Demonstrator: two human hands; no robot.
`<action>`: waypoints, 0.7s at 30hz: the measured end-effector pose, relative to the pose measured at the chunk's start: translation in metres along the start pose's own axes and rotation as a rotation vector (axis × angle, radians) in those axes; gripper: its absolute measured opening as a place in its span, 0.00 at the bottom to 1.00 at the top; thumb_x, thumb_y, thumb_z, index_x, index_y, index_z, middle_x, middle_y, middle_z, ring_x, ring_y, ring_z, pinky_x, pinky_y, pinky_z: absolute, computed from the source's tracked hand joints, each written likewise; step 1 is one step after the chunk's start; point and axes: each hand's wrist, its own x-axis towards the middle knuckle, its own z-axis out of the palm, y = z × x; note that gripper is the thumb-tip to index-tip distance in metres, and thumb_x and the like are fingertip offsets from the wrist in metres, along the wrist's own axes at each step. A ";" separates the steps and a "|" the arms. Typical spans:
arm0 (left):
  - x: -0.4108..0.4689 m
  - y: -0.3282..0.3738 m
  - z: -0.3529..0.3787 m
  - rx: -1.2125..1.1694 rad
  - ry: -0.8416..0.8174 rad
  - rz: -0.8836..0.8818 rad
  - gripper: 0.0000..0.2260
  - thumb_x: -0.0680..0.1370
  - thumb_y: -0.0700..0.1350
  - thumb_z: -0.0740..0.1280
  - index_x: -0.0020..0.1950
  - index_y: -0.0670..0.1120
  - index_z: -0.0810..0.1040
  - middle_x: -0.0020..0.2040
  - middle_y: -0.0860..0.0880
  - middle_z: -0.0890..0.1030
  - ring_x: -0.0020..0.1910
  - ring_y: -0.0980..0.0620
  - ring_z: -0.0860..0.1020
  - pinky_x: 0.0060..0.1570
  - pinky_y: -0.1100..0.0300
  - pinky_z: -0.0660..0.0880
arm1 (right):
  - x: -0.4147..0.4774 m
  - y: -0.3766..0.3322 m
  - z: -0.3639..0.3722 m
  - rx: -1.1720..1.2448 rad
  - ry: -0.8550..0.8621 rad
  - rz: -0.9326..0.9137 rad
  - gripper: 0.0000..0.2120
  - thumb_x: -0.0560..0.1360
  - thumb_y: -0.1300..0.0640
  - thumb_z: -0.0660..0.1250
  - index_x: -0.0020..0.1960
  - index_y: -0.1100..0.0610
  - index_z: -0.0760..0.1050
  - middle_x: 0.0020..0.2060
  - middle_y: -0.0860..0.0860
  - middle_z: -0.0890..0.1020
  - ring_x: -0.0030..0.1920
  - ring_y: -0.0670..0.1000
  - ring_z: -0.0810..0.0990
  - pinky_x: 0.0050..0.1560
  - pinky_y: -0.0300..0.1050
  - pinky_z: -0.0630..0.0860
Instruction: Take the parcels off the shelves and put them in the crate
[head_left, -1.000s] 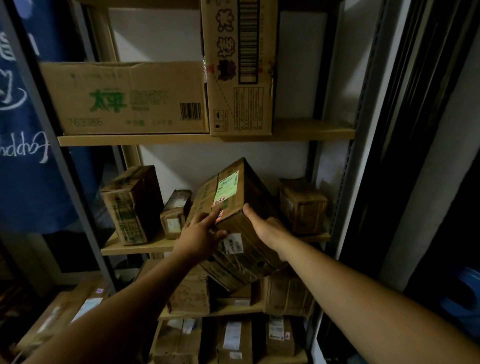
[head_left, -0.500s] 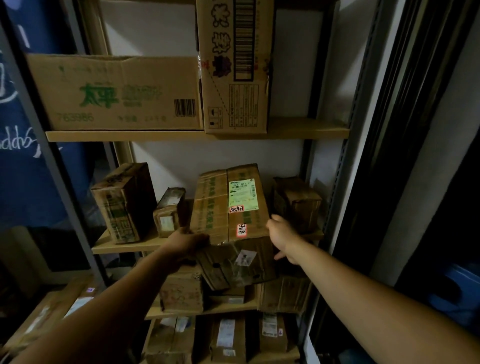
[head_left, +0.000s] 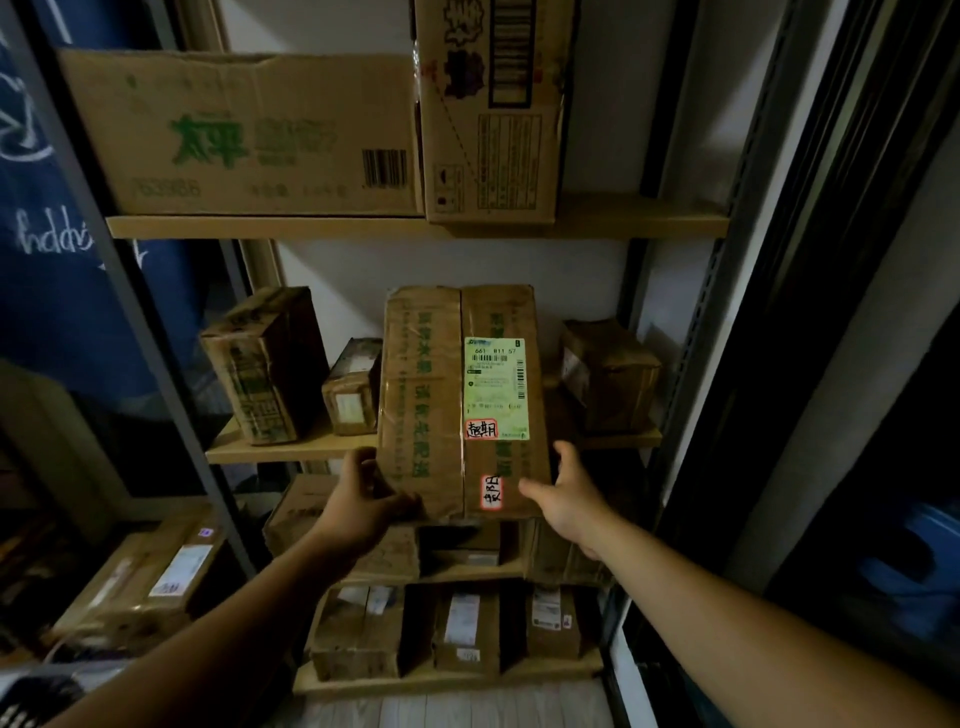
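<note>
**The big box is now flat and facing me**

A moment ago the long brown cardboard box with the green label (head_left: 462, 400) was tipped sideways. Now I hold it straight, in front of the middle wooden shelf (head_left: 270, 451). My left hand (head_left: 363, 501) and right hand (head_left: 571, 493) squeeze its bottom corners. It looks free of the shelf. I see no crate, so I must find it next.

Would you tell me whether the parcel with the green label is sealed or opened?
Sealed, as far as shows: the parcel held by the left hand and right hand has glossy tape over its closed centre seam.
</note>
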 end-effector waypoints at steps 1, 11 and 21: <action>-0.004 -0.002 0.000 -0.016 0.005 0.014 0.29 0.71 0.32 0.69 0.65 0.53 0.62 0.54 0.52 0.74 0.50 0.51 0.78 0.41 0.55 0.80 | -0.001 0.003 0.002 0.003 0.006 -0.003 0.32 0.77 0.61 0.65 0.75 0.54 0.52 0.66 0.54 0.72 0.65 0.54 0.71 0.58 0.45 0.68; -0.024 -0.008 -0.003 0.003 0.061 0.089 0.32 0.72 0.31 0.68 0.69 0.51 0.59 0.50 0.58 0.70 0.46 0.57 0.76 0.33 0.63 0.78 | -0.015 0.012 0.011 0.063 0.011 -0.072 0.30 0.76 0.64 0.65 0.73 0.56 0.55 0.63 0.54 0.72 0.64 0.53 0.71 0.60 0.44 0.67; -0.063 -0.028 -0.022 -0.042 0.176 0.075 0.33 0.71 0.31 0.70 0.69 0.50 0.60 0.56 0.53 0.72 0.57 0.48 0.77 0.45 0.53 0.81 | -0.034 0.012 0.025 0.052 -0.123 -0.150 0.28 0.77 0.65 0.65 0.72 0.57 0.56 0.59 0.51 0.71 0.58 0.48 0.70 0.58 0.43 0.68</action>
